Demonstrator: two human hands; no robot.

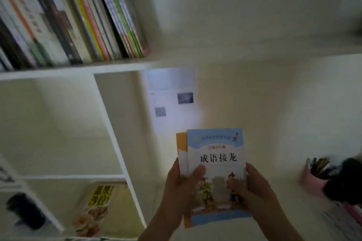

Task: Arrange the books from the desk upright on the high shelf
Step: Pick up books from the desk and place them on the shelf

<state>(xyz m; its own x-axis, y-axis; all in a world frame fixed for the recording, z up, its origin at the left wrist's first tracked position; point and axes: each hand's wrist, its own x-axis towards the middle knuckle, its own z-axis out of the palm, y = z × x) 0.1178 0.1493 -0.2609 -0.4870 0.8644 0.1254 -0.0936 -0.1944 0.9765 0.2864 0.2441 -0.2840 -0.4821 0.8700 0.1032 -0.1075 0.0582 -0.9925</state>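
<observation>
Count of items in view, head camera.
Two hands: left hand [177, 186], right hand [256, 188]. Two books held: blue-covered book [217, 162] in front, orange-edged book [181, 143] behind. One row of upright books [68, 15] on the high shelf [78, 69], number unreadable through blur. One flat book [98, 207] in a lower compartment. One pink pen holder [311, 180]. One wall sheet [172, 100].

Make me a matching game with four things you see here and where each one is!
Things:
1. blue book
2. row of books
3. pink cup
4. paper sheet

Places:
A. stuck on the wall
B. upright on the high shelf
C. far right, holding pens
D. held in both hands

Pairs: 1-D, 2-B, 3-C, 4-A
</observation>
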